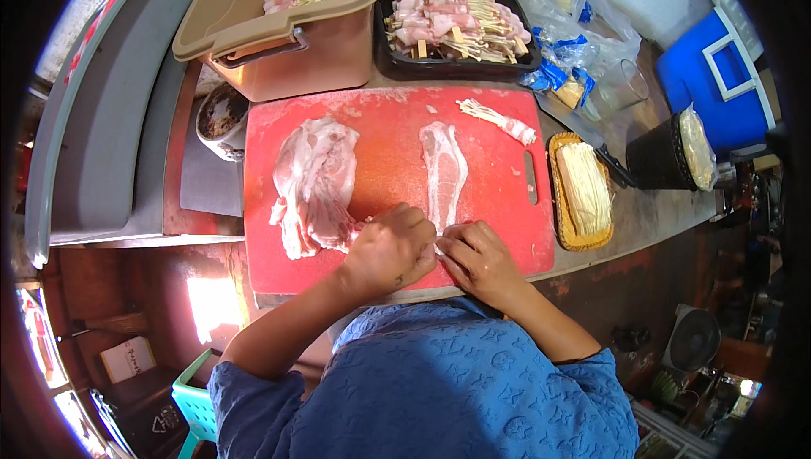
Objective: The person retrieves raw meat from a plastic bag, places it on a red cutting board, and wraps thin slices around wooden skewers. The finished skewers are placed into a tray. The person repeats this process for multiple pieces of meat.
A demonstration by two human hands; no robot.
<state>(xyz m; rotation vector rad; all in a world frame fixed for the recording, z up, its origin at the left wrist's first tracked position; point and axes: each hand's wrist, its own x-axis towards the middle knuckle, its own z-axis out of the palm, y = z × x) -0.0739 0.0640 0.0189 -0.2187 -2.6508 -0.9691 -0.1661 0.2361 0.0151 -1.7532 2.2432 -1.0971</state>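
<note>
A thin raw meat slice point(445, 171) lies lengthwise on the red cutting board point(393, 155). At its near end my left hand point(391, 249) and my right hand point(476, 259) meet, fingertips pinched on the slice. A small pale bit shows between them; my fingers hide the rest of that end. To the left, beside my left hand, sits a pile of raw meat slices point(317, 180). One meat-wrapped enoki roll point(504, 123) rests at the board's far right corner. Right of the board, a wicker basket point(609, 196) holds an enoki mushroom bundle point(584, 190).
Behind the board stand a tan plastic bin point(298, 57) and a black tray point(456, 69) with skewered meat-and-enoki rolls point(443, 15). A knife point(576, 123) lies right of the board, near a clear glass point(624, 85), plastic packaging point(576, 34), a black container point(659, 148) and a blue cooler point(703, 72).
</note>
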